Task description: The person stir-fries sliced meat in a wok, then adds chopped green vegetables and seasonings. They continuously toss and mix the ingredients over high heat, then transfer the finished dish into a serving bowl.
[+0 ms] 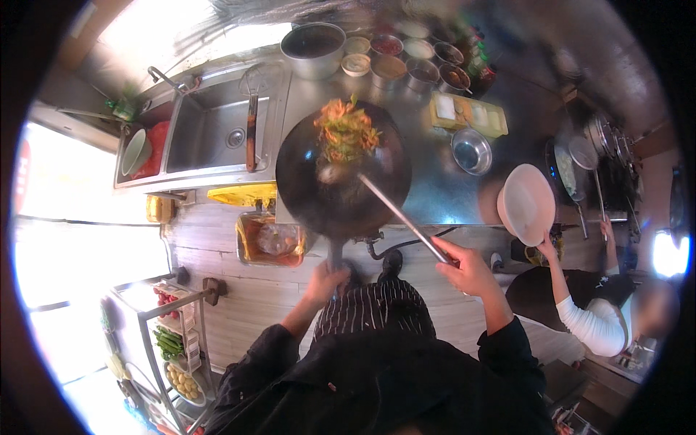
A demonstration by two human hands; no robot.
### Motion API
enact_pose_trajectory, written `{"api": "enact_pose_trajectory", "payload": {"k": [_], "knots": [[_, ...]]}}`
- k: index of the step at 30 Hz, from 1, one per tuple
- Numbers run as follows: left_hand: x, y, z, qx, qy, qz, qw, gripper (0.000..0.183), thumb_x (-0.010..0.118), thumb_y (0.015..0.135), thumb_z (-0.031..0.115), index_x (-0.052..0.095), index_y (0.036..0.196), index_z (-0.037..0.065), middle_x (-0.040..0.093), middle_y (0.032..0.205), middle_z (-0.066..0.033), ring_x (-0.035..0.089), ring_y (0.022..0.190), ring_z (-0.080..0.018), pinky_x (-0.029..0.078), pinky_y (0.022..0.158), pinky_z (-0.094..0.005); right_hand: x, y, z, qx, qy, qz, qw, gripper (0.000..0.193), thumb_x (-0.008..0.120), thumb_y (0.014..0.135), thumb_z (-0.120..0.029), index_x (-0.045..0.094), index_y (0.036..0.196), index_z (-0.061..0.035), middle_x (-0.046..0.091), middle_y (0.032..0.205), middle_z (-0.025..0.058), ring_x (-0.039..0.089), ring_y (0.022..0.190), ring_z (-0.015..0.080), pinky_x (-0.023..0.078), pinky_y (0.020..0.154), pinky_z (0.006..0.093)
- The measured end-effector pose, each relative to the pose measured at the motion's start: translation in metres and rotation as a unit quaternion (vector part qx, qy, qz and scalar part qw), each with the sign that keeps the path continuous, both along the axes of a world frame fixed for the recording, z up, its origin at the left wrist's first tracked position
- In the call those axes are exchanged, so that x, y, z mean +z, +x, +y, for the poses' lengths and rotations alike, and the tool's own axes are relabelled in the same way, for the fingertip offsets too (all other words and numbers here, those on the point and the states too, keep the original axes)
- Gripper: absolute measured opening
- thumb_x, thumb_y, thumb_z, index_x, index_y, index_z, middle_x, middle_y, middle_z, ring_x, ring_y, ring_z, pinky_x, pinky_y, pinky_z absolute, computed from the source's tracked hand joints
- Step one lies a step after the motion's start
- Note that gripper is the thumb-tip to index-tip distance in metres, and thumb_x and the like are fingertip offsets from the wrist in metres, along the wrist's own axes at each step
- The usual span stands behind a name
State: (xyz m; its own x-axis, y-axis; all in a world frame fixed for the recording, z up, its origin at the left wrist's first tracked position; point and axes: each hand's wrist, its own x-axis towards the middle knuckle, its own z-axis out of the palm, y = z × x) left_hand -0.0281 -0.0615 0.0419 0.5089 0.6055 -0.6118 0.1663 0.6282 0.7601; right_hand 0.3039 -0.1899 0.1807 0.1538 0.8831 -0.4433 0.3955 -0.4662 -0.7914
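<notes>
My left hand [328, 281] is closed round the handle of a dark wok [304, 196], which is raised at the counter's front edge. A heap of orange and green stir-fried food [346, 130] is at the wok's far side; whether it is airborne or lying in the pan I cannot tell. In my right hand [470, 272] is the handle of a metal ladle [406, 220], slanting into the wok. The ladle's head is against the near side of the food and partly blurred.
A double sink [206, 123] with a wire strainer [252, 109] lies left. Seasoning bowls [389, 69], a yellow condiment box [484, 119] and a steel bowl [471, 151] stand on the counter. At right a co-worker [598, 319] holds a white bowl [528, 203]. A vegetable rack [177, 312] stands lower left.
</notes>
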Motion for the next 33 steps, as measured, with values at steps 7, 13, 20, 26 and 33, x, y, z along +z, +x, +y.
{"api": "enact_pose_trajectory", "payload": {"k": [7,13,20,26,33], "knots": [[-0.018,0.048,0.064,0.039,-0.044,-0.035,0.998,0.023,0.071,0.094,0.015,0.056,0.078,0.007,0.057,0.065,-0.0054,0.056,0.055,-0.0158,0.045,0.051,-0.0303,-0.032,-0.003,0.035,-0.076,-0.056,0.118,0.988,0.059,0.067,0.097,-0.012,0.051,0.154,-0.0099,0.059,0.074,0.0000,0.050,0.054,0.0078,0.040,0.048,0.0270],[-0.023,-0.008,-0.004,-0.013,-0.008,-0.030,0.999,0.017,0.070,0.095,0.013,0.056,0.089,0.005,0.057,0.068,-0.0033,0.058,0.051,-0.0157,0.046,0.047,-0.0324,-0.027,-0.020,0.020,-0.022,0.110,-0.083,0.990,0.061,0.071,0.093,-0.012,0.054,0.151,-0.0107,0.072,0.090,0.0070,0.062,0.072,0.0170,0.052,0.072,0.0327],[-0.014,0.027,0.067,0.007,-0.025,-0.045,0.999,0.017,0.068,0.096,0.015,0.057,0.088,0.004,0.058,0.069,-0.0046,0.058,0.056,-0.0158,0.046,0.051,-0.0314,-0.022,-0.019,0.017,-0.042,-0.072,0.198,0.977,0.063,0.068,0.094,-0.008,0.051,0.154,-0.0116,0.061,0.077,0.0018,0.051,0.055,0.0075,0.042,0.049,0.0263],[-0.047,0.031,0.038,0.011,0.046,-0.019,0.999,0.013,0.070,0.091,0.009,0.058,0.092,0.003,0.060,0.070,-0.0046,0.060,0.058,-0.0161,0.049,0.054,-0.0322,-0.072,-0.024,0.061,-0.060,0.071,-0.039,0.995,0.062,0.073,0.091,-0.016,0.055,0.150,-0.0141,0.069,0.081,0.0132,0.066,0.071,0.0226,0.052,0.069,0.0399],[-0.033,0.004,0.021,-0.026,0.011,-0.053,0.998,0.013,0.069,0.091,0.007,0.058,0.092,0.000,0.063,0.066,-0.0073,0.061,0.053,-0.0191,0.049,0.050,-0.0336,-0.071,-0.067,0.026,-0.039,0.105,0.002,0.994,0.062,0.073,0.090,-0.016,0.055,0.150,-0.0125,0.075,0.109,0.0201,0.073,0.086,0.0273,0.055,0.082,0.0358]]}}
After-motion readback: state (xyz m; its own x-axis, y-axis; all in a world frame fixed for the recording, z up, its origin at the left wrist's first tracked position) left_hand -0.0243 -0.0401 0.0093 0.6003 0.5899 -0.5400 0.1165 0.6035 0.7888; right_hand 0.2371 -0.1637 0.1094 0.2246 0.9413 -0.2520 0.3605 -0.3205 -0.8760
